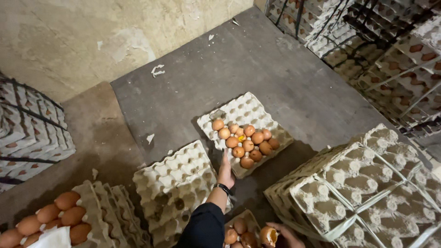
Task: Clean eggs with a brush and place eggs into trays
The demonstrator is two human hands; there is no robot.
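Left hand (pixel 225 172) touches egg tray (pixel 239 112); right hand (pixel 285 234) holds cracked egg (pixel 268 236)

eggs (pixel 243 140) in tray (pixel 250 110) on floor (pixel 257 64); empty trays (pixel 174 183) left

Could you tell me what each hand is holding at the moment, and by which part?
The right hand holds a cracked brown egg around its shell. The left hand reaches to the partly filled egg tray's near edge; a grip cannot be told.

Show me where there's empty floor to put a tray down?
Bare floor lies beyond the egg tray, toward the wall. More shows left of it, by the side stacks. Near the left hand it's crowded: empty trays and tied bundles.
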